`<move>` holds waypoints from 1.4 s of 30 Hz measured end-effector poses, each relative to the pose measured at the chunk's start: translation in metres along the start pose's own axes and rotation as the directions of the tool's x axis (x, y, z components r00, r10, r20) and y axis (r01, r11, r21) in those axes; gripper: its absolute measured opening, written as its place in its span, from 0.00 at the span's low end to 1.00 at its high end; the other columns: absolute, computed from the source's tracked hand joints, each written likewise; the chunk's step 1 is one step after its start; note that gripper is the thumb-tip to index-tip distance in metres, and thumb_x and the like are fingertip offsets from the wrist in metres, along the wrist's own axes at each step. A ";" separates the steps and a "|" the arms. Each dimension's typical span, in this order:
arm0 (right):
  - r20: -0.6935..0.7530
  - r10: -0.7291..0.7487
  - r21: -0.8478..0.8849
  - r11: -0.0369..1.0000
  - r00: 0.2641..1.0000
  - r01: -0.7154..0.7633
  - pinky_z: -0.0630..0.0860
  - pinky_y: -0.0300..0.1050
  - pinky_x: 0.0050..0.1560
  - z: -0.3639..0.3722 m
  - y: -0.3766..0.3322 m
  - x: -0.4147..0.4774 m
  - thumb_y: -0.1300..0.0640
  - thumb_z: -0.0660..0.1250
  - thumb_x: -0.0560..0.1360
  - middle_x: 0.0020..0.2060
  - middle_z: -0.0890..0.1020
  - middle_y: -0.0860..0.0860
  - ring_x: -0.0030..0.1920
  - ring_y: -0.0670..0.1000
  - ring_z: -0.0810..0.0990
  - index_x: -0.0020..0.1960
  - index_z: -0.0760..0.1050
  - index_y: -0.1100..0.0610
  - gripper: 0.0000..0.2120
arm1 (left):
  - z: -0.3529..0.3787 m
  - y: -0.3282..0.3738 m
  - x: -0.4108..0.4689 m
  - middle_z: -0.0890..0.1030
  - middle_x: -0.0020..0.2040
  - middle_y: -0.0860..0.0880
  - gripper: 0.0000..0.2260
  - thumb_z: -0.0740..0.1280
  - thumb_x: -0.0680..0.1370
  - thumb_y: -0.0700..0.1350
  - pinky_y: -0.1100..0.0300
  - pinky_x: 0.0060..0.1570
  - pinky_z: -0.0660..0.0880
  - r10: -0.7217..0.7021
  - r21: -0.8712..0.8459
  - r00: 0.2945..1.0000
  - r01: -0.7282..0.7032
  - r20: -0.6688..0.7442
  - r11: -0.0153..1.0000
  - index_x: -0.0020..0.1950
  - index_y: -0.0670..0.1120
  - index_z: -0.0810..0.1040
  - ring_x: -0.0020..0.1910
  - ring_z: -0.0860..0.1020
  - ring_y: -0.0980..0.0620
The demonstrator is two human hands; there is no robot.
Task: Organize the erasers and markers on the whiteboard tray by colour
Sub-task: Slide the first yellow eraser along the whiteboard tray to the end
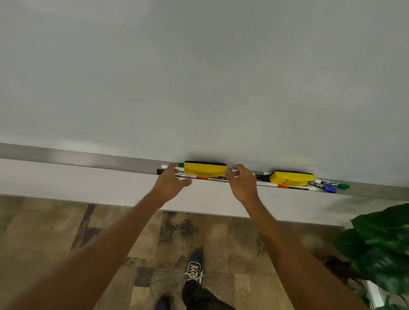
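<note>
Left yellow eraser [205, 168] on whiteboard tray [82, 158], between both hands. Left hand [169, 183] open, fingers over marker ends. Right hand [242, 182] open, curled, empty. Second yellow eraser [292, 178] further right among markers [325, 185].

Pretty soft, even indoor light, kinda dim and grayish across the whiteboard [201, 73]. Faint glare patch on the tray [83, 156] toward the left. Small soft shadows above the erasers [205, 168]. Noticeable wide-angle bending at the edges, plus blur on the plant [386, 242].
</note>
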State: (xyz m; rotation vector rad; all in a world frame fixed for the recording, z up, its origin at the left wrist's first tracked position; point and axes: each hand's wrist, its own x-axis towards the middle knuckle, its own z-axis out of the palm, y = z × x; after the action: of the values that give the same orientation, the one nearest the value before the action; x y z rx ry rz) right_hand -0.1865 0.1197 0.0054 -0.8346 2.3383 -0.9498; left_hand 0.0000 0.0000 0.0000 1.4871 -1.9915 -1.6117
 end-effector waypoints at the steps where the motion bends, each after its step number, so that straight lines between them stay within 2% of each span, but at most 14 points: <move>1: -0.001 0.026 0.026 0.999 1.000 -0.026 0.71 0.42 0.50 0.001 0.000 0.005 0.52 0.66 0.78 0.58 0.81 0.58 0.55 0.54 0.79 0.64 0.75 0.62 0.18 | 0.003 0.002 0.005 0.74 0.70 0.46 0.29 0.74 0.76 0.46 0.63 0.49 0.70 -0.016 -0.038 1.000 0.015 -0.008 0.999 0.74 0.47 0.66 0.57 0.75 0.50; 4: 0.023 0.090 0.084 0.992 0.996 -0.092 0.69 0.41 0.52 0.004 0.000 0.014 0.52 0.66 0.78 0.59 0.80 0.57 0.56 0.52 0.78 0.66 0.74 0.63 0.20 | 0.012 0.005 0.017 0.71 0.74 0.46 0.31 0.73 0.77 0.46 0.58 0.58 0.70 -0.087 -0.096 0.996 0.085 -0.017 0.992 0.77 0.46 0.64 0.67 0.73 0.45; 6: 0.039 0.113 0.121 0.986 0.993 -0.117 0.72 0.44 0.54 0.011 0.000 0.019 0.53 0.66 0.78 0.56 0.81 0.57 0.57 0.55 0.79 0.63 0.76 0.63 0.18 | 0.018 0.006 0.023 0.71 0.74 0.47 0.30 0.72 0.77 0.46 0.56 0.60 0.70 -0.130 -0.136 0.991 0.124 -0.034 0.983 0.77 0.47 0.65 0.68 0.73 0.46; 8: 0.037 0.116 0.135 0.984 0.993 -0.120 0.74 0.49 0.53 0.017 0.002 0.023 0.54 0.66 0.78 0.51 0.83 0.58 0.53 0.57 0.80 0.57 0.79 0.63 0.14 | 0.023 0.008 0.026 0.75 0.70 0.48 0.26 0.72 0.78 0.46 0.58 0.55 0.70 -0.143 -0.181 0.989 0.132 -0.046 0.975 0.74 0.46 0.70 0.61 0.76 0.49; 11: 0.021 0.137 0.192 0.972 0.990 -0.138 0.72 0.46 0.47 0.024 0.005 0.026 0.55 0.67 0.78 0.47 0.84 0.57 0.46 0.54 0.80 0.53 0.81 0.61 0.11 | 0.028 0.010 0.027 0.81 0.60 0.48 0.16 0.70 0.78 0.45 0.62 0.44 0.71 -0.137 -0.216 0.990 0.125 -0.041 0.968 0.66 0.48 0.77 0.51 0.78 0.54; 15: -0.038 0.183 0.234 0.957 0.982 -0.169 0.74 0.46 0.43 0.029 0.004 0.025 0.57 0.69 0.76 0.41 0.84 0.58 0.43 0.56 0.81 0.46 0.81 0.62 0.08 | 0.030 0.013 0.026 0.81 0.50 0.50 0.11 0.70 0.78 0.45 0.66 0.37 0.70 -0.119 -0.220 0.991 0.102 -0.063 0.970 0.60 0.47 0.79 0.44 0.77 0.58; 18: -0.057 0.235 0.300 0.931 0.970 -0.208 0.77 0.41 0.41 0.033 -0.001 0.021 0.55 0.72 0.74 0.40 0.83 0.52 0.42 0.53 0.82 0.46 0.80 0.57 0.05 | 0.026 0.016 0.024 0.79 0.49 0.53 0.10 0.71 0.78 0.44 0.68 0.37 0.69 -0.110 -0.249 0.983 0.072 -0.144 0.966 0.58 0.48 0.75 0.45 0.77 0.57; 21: -0.028 0.297 0.400 0.878 0.954 -0.262 0.78 0.42 0.46 0.040 -0.010 0.015 0.55 0.76 0.71 0.43 0.84 0.51 0.44 0.50 0.82 0.51 0.79 0.57 0.11 | 0.012 0.014 0.019 0.78 0.52 0.53 0.14 0.71 0.78 0.41 0.69 0.39 0.72 -0.050 -0.278 0.982 -0.003 -0.183 0.960 0.59 0.48 0.71 0.49 0.79 0.54; 25: -0.001 0.300 0.470 0.842 0.954 -0.265 0.78 0.40 0.45 0.059 -0.030 0.009 0.64 0.77 0.68 0.47 0.83 0.49 0.47 0.49 0.82 0.52 0.77 0.55 0.16 | -0.019 0.006 0.016 0.79 0.55 0.53 0.18 0.70 0.77 0.34 0.71 0.35 0.77 0.030 -0.266 0.983 -0.077 -0.179 0.961 0.60 0.49 0.69 0.51 0.82 0.53; 29: 0.038 0.275 0.519 0.816 0.961 -0.254 0.81 0.50 0.52 0.085 -0.058 0.004 0.70 0.75 0.68 0.47 0.84 0.54 0.49 0.54 0.84 0.51 0.78 0.57 0.15 | -0.061 -0.009 0.016 0.79 0.52 0.54 0.18 0.69 0.77 0.32 0.74 0.35 0.75 0.069 -0.230 0.972 -0.121 -0.223 0.966 0.61 0.48 0.71 0.48 0.81 0.58; 32: 0.020 0.235 0.486 0.847 0.972 -0.215 0.81 0.49 0.53 0.109 -0.082 0.001 0.66 0.75 0.70 0.45 0.85 0.54 0.48 0.54 0.84 0.52 0.79 0.59 0.12 | -0.098 -0.024 0.019 0.81 0.53 0.53 0.13 0.70 0.78 0.36 0.74 0.39 0.75 0.089 -0.205 0.952 -0.154 -0.293 0.967 0.59 0.49 0.75 0.50 0.81 0.57; 35: 0.003 0.181 0.452 0.877 0.984 -0.162 0.80 0.43 0.49 0.135 -0.110 -0.005 0.60 0.74 0.73 0.43 0.86 0.52 0.46 0.52 0.85 0.51 0.81 0.58 0.08 | -0.133 -0.041 0.022 0.82 0.54 0.52 0.15 0.70 0.79 0.39 0.74 0.43 0.72 0.092 -0.124 0.933 -0.143 -0.349 0.982 0.64 0.48 0.77 0.50 0.80 0.54; 38: -0.006 0.154 0.401 0.906 0.988 -0.138 0.80 0.46 0.51 0.162 -0.134 -0.010 0.53 0.72 0.75 0.45 0.86 0.53 0.47 0.53 0.85 0.55 0.80 0.58 0.12 | -0.165 -0.055 0.026 0.81 0.54 0.48 0.16 0.69 0.79 0.41 0.63 0.47 0.73 0.077 -0.067 0.918 -0.112 -0.389 0.991 0.67 0.48 0.77 0.48 0.79 0.52; 42: -0.031 0.165 0.356 0.923 0.986 -0.143 0.81 0.46 0.51 0.198 -0.160 -0.016 0.49 0.71 0.76 0.46 0.85 0.52 0.46 0.51 0.84 0.56 0.79 0.57 0.14 | -0.198 -0.073 0.031 0.78 0.54 0.45 0.16 0.68 0.81 0.44 0.60 0.48 0.72 0.045 0.006 0.916 -0.046 -0.400 0.999 0.68 0.49 0.77 0.46 0.78 0.51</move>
State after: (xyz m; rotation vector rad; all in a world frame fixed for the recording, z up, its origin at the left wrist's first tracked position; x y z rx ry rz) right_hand 0.0040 -0.0499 -0.0010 -0.4754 2.1496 -1.2894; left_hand 0.1577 -0.1428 0.0060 1.6009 -1.7747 -1.1708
